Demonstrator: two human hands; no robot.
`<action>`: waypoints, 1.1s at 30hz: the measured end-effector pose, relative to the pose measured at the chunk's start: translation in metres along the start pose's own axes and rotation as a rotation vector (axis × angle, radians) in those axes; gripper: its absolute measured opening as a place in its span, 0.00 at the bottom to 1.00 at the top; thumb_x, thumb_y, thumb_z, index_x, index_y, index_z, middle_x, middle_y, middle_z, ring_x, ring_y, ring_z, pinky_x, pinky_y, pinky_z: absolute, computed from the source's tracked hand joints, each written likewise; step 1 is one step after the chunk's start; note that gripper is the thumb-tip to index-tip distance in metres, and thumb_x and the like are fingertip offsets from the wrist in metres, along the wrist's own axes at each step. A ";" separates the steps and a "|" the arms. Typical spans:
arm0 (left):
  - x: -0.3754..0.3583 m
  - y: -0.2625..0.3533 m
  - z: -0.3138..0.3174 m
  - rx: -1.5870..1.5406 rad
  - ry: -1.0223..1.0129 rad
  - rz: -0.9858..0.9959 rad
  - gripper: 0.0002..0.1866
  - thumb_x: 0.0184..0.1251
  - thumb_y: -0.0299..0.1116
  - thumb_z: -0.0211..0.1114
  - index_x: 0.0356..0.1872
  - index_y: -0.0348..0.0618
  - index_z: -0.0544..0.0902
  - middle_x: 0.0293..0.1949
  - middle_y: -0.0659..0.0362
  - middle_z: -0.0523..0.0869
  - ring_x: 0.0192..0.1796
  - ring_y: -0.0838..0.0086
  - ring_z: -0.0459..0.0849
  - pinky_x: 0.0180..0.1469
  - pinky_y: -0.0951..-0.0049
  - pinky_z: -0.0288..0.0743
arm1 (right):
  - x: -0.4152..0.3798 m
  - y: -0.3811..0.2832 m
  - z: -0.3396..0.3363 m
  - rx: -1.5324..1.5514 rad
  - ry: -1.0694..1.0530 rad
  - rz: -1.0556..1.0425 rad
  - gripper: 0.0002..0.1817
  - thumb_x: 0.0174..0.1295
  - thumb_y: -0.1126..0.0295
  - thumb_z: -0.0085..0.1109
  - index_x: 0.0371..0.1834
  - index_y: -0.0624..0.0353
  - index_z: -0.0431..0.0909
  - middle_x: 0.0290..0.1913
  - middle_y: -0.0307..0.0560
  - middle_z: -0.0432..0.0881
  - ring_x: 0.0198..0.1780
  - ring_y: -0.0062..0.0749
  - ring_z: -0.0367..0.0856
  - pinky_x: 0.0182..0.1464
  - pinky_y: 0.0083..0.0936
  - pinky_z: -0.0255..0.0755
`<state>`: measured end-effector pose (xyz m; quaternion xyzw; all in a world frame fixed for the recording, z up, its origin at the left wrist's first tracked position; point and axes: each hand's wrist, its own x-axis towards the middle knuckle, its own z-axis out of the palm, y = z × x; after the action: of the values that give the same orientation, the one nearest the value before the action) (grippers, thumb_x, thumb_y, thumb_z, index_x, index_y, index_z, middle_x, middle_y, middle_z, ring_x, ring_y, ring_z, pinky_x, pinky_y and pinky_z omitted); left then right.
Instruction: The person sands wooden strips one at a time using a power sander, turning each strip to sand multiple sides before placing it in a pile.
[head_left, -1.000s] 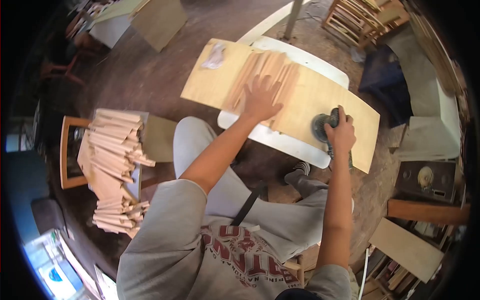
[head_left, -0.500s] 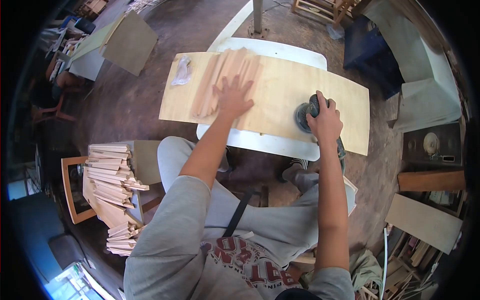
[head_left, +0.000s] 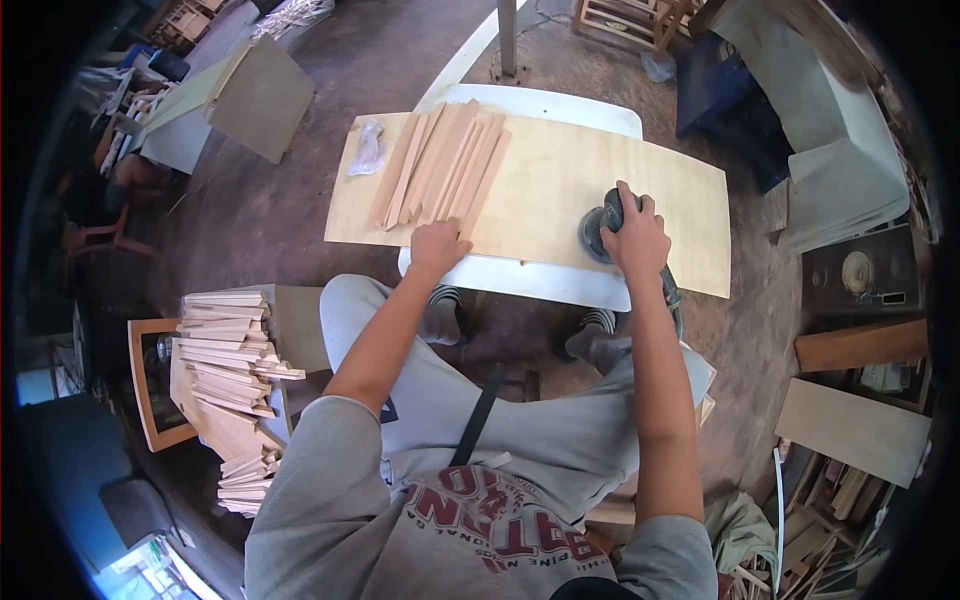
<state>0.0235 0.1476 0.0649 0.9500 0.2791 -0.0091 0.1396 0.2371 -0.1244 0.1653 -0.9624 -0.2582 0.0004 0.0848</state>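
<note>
Several thin wooden strips (head_left: pixel 440 165) lie side by side on the left half of a pale plywood board (head_left: pixel 560 170), which rests on a white table (head_left: pixel 560 284). My left hand (head_left: pixel 440 246) is at the near ends of the strips, its fingers curled over them at the board's front edge. On the right half of the board, my right hand (head_left: pixel 637 237) is wrapped round a dark power sander (head_left: pixel 597 232), whose round base sits on the wood. A small clear plastic bag (head_left: pixel 368 148) lies left of the strips.
More wooden strips (head_left: pixel 228 350) are stacked at the lower left, beside a wooden frame (head_left: pixel 140 385). Another person sits on a red chair (head_left: pixel 118 238) at the far left. A blue table (head_left: pixel 728 110) stands at the upper right, and wood scraps (head_left: pixel 840 500) lie lower right.
My left hand has moved from lying spread over the strips to their near ends, and its fingers have curled. The strips are more visible. My right hand stays on the sander.
</note>
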 end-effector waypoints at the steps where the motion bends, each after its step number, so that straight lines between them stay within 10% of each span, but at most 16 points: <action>1: -0.002 0.000 0.006 -0.022 0.024 -0.018 0.20 0.55 0.46 0.74 0.38 0.38 0.87 0.32 0.46 0.90 0.38 0.46 0.90 0.46 0.48 0.83 | -0.002 -0.001 0.002 -0.005 -0.011 0.012 0.47 0.51 0.58 0.76 0.79 0.25 0.67 0.70 0.50 0.76 0.56 0.55 0.86 0.48 0.48 0.87; 10: -0.059 0.028 -0.002 -0.430 -0.161 -0.247 0.22 0.60 0.45 0.67 0.45 0.34 0.87 0.39 0.36 0.90 0.51 0.45 0.90 0.54 0.51 0.84 | -0.017 -0.013 0.008 -0.034 0.032 0.018 0.45 0.52 0.59 0.75 0.78 0.28 0.68 0.67 0.51 0.77 0.54 0.58 0.86 0.49 0.49 0.86; 17: -0.092 0.028 0.050 -1.044 -0.520 -0.512 0.25 0.77 0.52 0.59 0.46 0.35 0.85 0.33 0.54 0.90 0.31 0.73 0.89 0.33 0.72 0.82 | -0.017 -0.024 0.006 -0.060 0.003 -0.002 0.46 0.52 0.56 0.74 0.79 0.28 0.68 0.69 0.51 0.76 0.54 0.59 0.87 0.49 0.49 0.86; 27: -0.111 0.052 0.087 -1.298 -0.379 -0.262 0.21 0.86 0.50 0.54 0.44 0.40 0.80 0.29 0.65 0.78 0.28 0.80 0.74 0.33 0.74 0.70 | -0.022 -0.038 0.004 0.004 -0.032 -0.079 0.45 0.52 0.57 0.74 0.78 0.27 0.70 0.68 0.52 0.78 0.57 0.57 0.87 0.53 0.48 0.85; 33: -0.105 0.048 0.111 -0.991 -0.411 -0.129 0.31 0.86 0.56 0.48 0.47 0.32 0.82 0.40 0.41 0.88 0.47 0.48 0.88 0.53 0.53 0.77 | -0.041 -0.064 -0.011 0.090 -0.013 -0.235 0.46 0.49 0.60 0.78 0.77 0.28 0.72 0.68 0.50 0.79 0.60 0.53 0.85 0.56 0.46 0.84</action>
<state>-0.0327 0.0232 -0.0196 0.7298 0.2748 -0.0704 0.6220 0.1700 -0.0921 0.1854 -0.9206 -0.3696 0.0086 0.1259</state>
